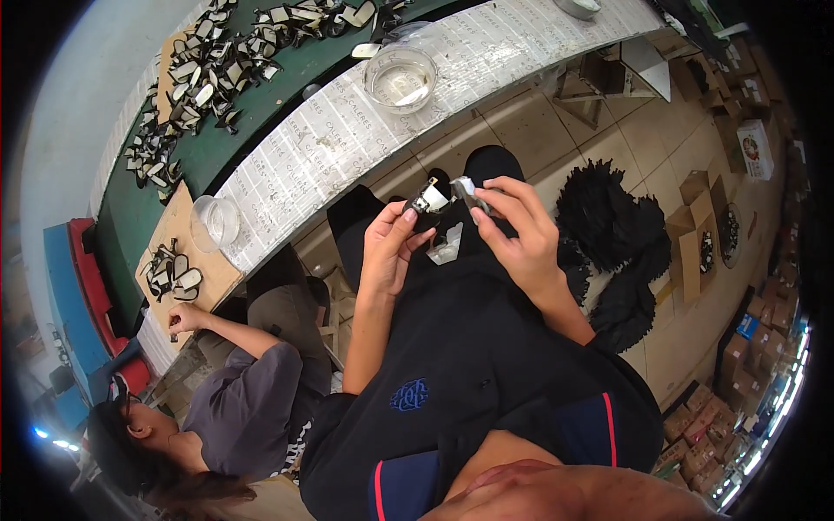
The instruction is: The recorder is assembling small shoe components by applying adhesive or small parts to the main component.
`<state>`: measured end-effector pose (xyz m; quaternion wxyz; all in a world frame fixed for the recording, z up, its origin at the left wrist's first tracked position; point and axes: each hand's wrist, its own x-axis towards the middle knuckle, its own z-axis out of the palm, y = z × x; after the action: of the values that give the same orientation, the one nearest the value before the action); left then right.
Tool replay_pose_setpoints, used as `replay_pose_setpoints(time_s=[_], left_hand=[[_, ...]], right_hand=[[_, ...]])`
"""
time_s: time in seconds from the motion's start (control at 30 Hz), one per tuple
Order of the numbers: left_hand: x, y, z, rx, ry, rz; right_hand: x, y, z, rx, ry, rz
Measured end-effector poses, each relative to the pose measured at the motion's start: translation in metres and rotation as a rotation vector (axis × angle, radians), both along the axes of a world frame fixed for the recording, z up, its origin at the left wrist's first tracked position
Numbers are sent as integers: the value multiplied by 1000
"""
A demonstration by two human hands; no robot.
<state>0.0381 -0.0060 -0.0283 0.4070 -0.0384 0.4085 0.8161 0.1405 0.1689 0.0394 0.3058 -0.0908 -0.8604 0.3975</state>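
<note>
Over my lap, my left hand (393, 241) is closed on a small black shoe part (426, 202) with a white patch and a shiny metallic bit. Close to its right, my right hand (521, 227) pinches a small grey-white piece (466, 187), whose exact kind I cannot make out. The two pieces are almost side by side, and I cannot tell whether they touch. Below them, on my dark clothing, lies a crumpled whitish scrap (446, 246).
A long paper-covered bench (304, 156) holds clear round dishes (400, 78). Beyond it, a green conveyor (287, 82) carries many black-and-cream shoe parts (204, 91). A co-worker (252, 391) sits at left, one hand by a cardboard sheet. Black strips (612, 234) and an open carton (695, 230) lie right.
</note>
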Motion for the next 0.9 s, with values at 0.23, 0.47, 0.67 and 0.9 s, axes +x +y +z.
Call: replay_pose_setpoints(time_s=[0.23,0.47,0.67,0.9], left_hand=[[1,2,3,-10,15,-7],[1,1,1,-29,6,-3],[2,2,-4,-3,-11,-20],[2,8,-3,-41,10,-46]], right_hand=[[0,-4,-4,-36,-28,91],[1,16,-7,60,17,-109],[5,14,0,-122,23,-47],[-1,3,-13,-182,26,137]])
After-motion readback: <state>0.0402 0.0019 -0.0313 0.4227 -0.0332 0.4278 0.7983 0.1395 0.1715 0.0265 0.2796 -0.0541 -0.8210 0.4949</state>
